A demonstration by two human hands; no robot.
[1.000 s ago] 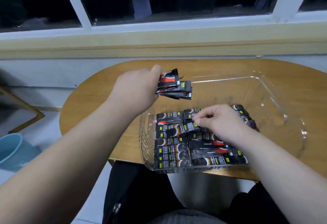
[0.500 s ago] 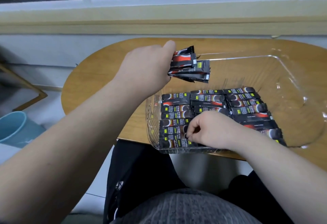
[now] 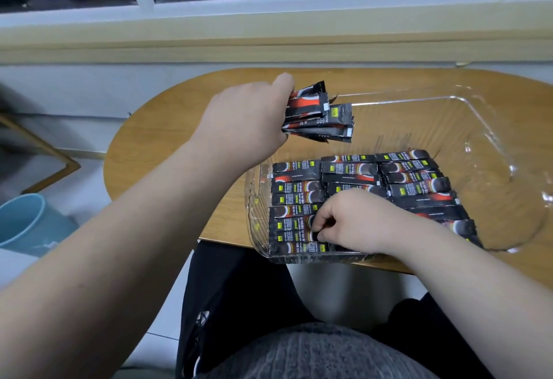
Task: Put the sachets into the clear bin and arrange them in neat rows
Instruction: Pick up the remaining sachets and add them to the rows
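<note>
Three rows of sachets [image 3: 413, 175] lie in the clear bin [image 3: 449, 97] around our right grip [image 3: 353, 220], which pinches one sachet [image 3: 294, 235] in the near row. Our left grip [image 3: 239, 121] clutches a bundle [image 3: 323, 118] above them, not yet placed; to its right the bin floor is bare.

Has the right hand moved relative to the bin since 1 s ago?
Yes. The right hand has come toward the person, from the far end of the sachet rows to the near wall of the clear bin, pinching a sachet.
</note>
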